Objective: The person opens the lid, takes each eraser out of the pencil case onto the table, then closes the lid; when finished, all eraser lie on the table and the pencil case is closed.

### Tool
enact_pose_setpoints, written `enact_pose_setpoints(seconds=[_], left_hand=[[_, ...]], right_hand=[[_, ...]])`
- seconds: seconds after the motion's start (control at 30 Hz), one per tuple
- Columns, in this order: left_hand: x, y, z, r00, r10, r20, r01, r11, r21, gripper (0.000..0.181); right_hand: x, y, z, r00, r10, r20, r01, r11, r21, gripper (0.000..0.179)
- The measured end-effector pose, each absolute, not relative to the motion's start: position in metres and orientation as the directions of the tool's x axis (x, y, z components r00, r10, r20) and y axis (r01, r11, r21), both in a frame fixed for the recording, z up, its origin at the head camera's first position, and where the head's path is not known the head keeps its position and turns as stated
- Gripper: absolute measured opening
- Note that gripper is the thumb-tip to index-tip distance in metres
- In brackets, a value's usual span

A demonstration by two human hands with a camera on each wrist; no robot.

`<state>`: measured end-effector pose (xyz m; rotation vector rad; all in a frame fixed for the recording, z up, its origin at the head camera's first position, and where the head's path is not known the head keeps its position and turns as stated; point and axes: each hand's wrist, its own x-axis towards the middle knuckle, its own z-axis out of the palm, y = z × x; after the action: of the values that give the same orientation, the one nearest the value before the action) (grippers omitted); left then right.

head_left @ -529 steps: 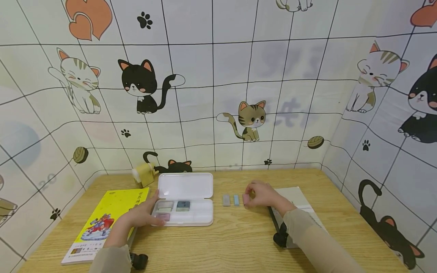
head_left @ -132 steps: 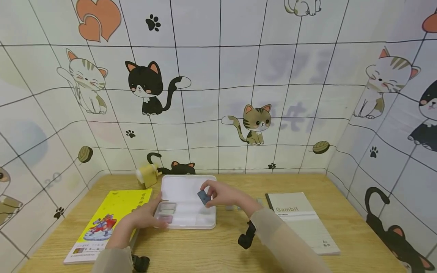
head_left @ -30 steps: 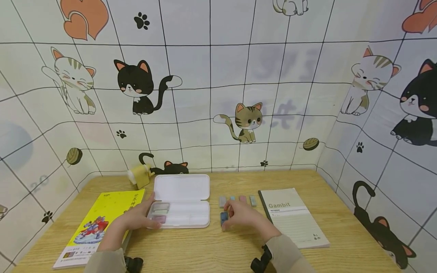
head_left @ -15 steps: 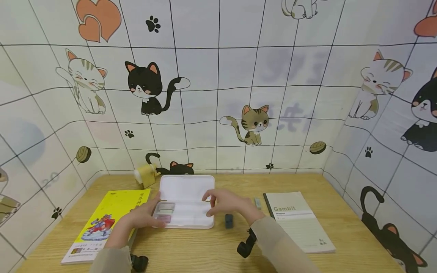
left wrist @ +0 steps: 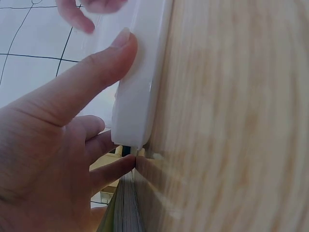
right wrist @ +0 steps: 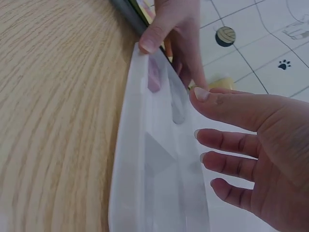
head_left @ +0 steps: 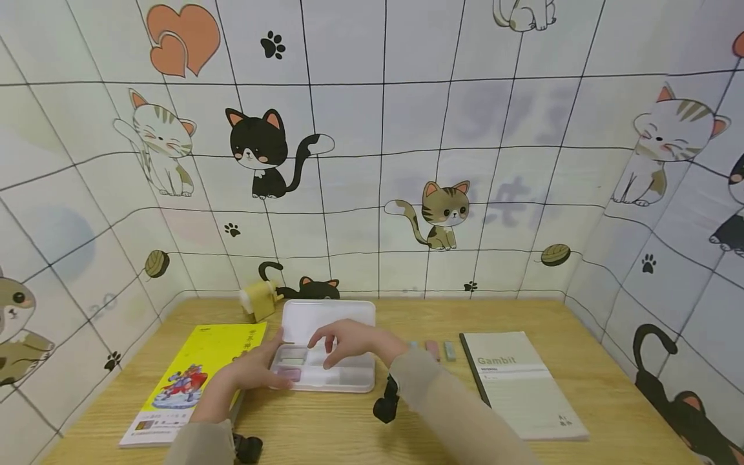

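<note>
A white plastic pencil case (head_left: 363, 381) lies with its lid folded back. My left hand (head_left: 251, 369) grips its left end; in the left wrist view the thumb (left wrist: 104, 67) presses on the front wall. Inside at the left are a pink eraser (head_left: 289, 374) and a pale eraser (head_left: 292, 355). Over the case's middle hovers my right hand (head_left: 349, 341), holding nothing, its fingers loosely bent and apart in the right wrist view. Right of the case, a blue eraser (head_left: 414, 345), a pink one and a grey-green eraser (head_left: 449, 351) stand in a row, partly behind my right sleeve.
A thick yellow book (head_left: 200, 368) lies left of the case, under my left forearm. Behind it stands a yellow pencil sharpener (head_left: 258, 301). To the right lies a Gambit notebook (head_left: 523, 387) on the wooden table (head_left: 325, 426). A cat-printed sheet (head_left: 372, 194) encloses the back and sides.
My right hand lifted the dark blue eraser from the case, set it on the table right of it, let go, and moved left over the case. My left hand stays at the case's left end.
</note>
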<state>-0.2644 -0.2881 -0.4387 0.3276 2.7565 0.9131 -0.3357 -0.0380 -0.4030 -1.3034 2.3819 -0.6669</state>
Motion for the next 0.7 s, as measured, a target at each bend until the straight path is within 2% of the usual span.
enact_pose_setpoints(seconds=[0.4, 0.7], left_hand=[[-0.263, -0.289, -0.44, -0.956, 0.257, -0.141, 0.104, 0.748, 0.656, 0.119], [-0.264, -0.287, -0.436, -0.956, 0.264, -0.126, 0.128, 0.763, 0.633, 0.118]], right_hand=[[-0.332, -0.076, -0.418, -0.485, -0.862, -0.148, -0.734, 0.493, -0.467, 0.047], [-0.33, -0.09, -0.418, -0.464, -0.87, -0.166, -0.76, 0.488, -0.429, 0.051]])
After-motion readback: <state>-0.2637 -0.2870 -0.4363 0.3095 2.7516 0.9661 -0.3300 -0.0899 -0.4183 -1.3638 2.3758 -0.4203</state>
